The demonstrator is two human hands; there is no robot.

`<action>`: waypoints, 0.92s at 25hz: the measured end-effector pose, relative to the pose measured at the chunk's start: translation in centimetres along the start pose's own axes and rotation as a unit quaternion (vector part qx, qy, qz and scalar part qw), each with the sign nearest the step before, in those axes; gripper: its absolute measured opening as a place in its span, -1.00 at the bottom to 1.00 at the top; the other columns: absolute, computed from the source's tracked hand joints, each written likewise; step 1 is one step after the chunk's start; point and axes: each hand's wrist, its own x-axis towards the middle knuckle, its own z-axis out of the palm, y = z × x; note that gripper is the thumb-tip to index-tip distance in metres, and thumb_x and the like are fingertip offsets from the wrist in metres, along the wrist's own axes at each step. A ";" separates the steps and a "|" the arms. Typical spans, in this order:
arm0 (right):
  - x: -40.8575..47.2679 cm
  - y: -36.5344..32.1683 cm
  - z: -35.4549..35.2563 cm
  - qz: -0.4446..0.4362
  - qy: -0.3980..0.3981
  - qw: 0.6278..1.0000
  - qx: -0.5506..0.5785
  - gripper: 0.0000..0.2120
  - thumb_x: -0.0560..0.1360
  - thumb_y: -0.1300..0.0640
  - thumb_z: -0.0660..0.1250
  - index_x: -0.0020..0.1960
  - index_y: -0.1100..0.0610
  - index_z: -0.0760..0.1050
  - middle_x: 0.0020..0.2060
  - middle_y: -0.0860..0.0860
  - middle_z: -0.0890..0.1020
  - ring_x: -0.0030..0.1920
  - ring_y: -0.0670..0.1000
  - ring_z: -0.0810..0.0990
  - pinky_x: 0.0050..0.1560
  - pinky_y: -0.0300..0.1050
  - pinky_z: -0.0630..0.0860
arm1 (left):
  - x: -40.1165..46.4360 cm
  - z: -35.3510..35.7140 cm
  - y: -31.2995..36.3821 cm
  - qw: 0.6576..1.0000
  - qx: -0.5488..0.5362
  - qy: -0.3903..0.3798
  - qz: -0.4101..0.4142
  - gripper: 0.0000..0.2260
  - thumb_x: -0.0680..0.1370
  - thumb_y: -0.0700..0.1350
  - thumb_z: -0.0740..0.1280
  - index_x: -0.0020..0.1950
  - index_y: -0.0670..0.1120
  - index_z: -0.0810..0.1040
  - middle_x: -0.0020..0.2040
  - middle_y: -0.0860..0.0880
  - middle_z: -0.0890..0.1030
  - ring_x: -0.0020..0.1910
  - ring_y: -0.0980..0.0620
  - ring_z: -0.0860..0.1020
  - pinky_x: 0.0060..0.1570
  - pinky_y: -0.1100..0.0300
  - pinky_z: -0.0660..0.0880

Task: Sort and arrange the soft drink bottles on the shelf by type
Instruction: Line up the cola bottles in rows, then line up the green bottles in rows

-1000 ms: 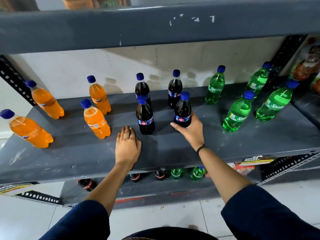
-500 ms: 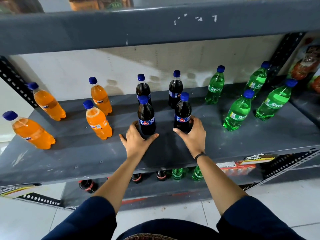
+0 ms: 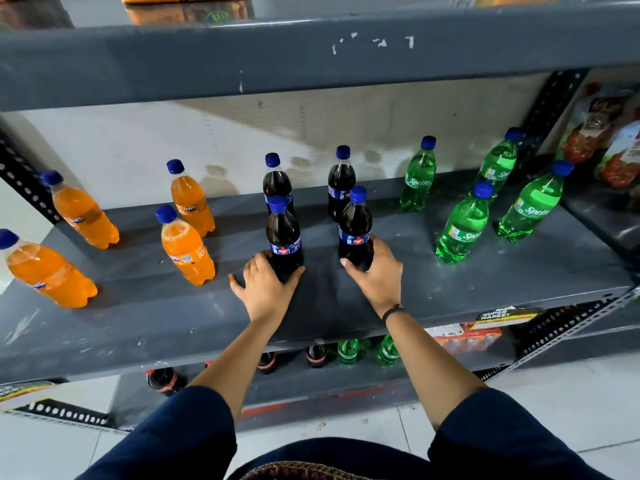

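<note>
Lower-shelf bottles (image 3: 348, 351) mostly hidden, snack packets (image 3: 609, 147) cropped at right edge, blurred

Fanta bottles (image 3: 187, 252) left on the shelf (image 3: 346, 306), cola bottles (image 3: 284, 240) in the middle, Sprite bottles (image 3: 462, 225) right

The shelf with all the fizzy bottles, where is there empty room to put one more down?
The shelf has a wide bare strip along its front edge, in front of the orange bottles. There is also a bare gap between the dark cola bottles and the green bottles. The middle is crowded: both hands grip the front colas.
</note>
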 end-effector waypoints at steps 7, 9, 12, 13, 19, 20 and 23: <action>-1.8 0.8 -2.4 0.042 0.008 0.998 0.051 -0.40 0.34 -0.11 0.48 0.29 0.06 0.39 0.10 -0.01 0.52 0.10 -0.10 0.46 0.17 -0.11 0.40 | -1.9 -0.8 -0.9 0.999 -0.035 0.033 0.009 -0.51 0.33 0.10 0.47 0.08 -0.15 0.42 0.04 -0.16 0.58 0.11 -0.23 0.48 0.18 -0.15 0.36; -2.9 2.0 -4.4 0.053 0.081 0.991 0.091 -0.57 0.36 -0.08 0.47 0.14 0.06 0.46 -0.02 -0.02 0.52 0.00 -0.14 0.46 0.09 -0.16 0.44 | -4.0 -0.8 -0.4 0.997 -0.057 0.052 -0.015 -0.60 0.37 0.05 0.45 0.04 -0.14 0.44 -0.01 -0.17 0.59 0.05 -0.24 0.46 0.05 -0.13 0.39; -3.6 3.8 -7.7 0.072 0.196 0.968 0.142 -0.71 0.37 -0.16 0.41 -0.06 -0.05 0.41 -0.12 0.05 0.51 -0.11 0.00 0.49 -0.04 -0.11 0.47 | -7.3 1.0 3.0 0.997 -0.076 0.012 0.018 -0.67 0.39 0.02 0.44 0.03 -0.11 0.48 -0.04 -0.12 0.61 0.01 -0.20 0.47 0.02 -0.10 0.41; -3.4 4.5 -8.8 0.083 0.234 0.956 0.158 -0.73 0.36 -0.15 0.41 -0.08 -0.11 0.37 -0.13 0.09 0.50 -0.15 0.04 0.48 -0.10 -0.12 0.46 | -8.0 2.0 4.6 0.996 -0.085 -0.012 0.038 -0.67 0.39 0.03 0.44 0.05 -0.10 0.49 -0.03 -0.10 0.60 0.02 -0.18 0.48 0.03 -0.09 0.42; 0.2 11.3 -16.7 0.138 0.298 0.929 0.169 -0.37 0.36 0.20 0.50 0.33 0.12 0.30 0.14 0.07 0.38 0.13 0.10 0.48 0.22 -0.02 0.46 | -10.6 9.6 15.3 0.982 -0.099 -0.121 0.103 -0.47 0.34 0.17 0.42 0.20 -0.04 0.41 0.13 -0.02 0.55 0.16 -0.10 0.45 0.13 -0.06 0.35; 1.0 12.4 -17.7 0.149 0.270 0.940 0.149 -0.31 0.34 0.20 0.52 0.38 0.19 0.27 0.18 0.07 0.37 0.20 0.13 0.47 0.30 0.02 0.43 | -10.7 10.7 16.9 0.982 -0.104 -0.122 0.103 -0.42 0.32 0.20 0.43 0.22 -0.05 0.38 0.15 -0.03 0.54 0.18 -0.10 0.44 0.14 -0.07 0.34; 3.7 14.7 -20.1 0.163 0.179 0.964 0.107 -0.16 0.30 0.18 0.55 0.45 0.20 0.18 0.29 0.15 0.38 0.27 0.11 0.44 0.33 0.07 0.42 | -10.6 13.2 21.3 0.984 -0.126 -0.102 0.075 -0.30 0.27 0.21 0.46 0.26 -0.12 0.33 0.17 -0.10 0.50 0.21 -0.14 0.43 0.17 -0.10 0.34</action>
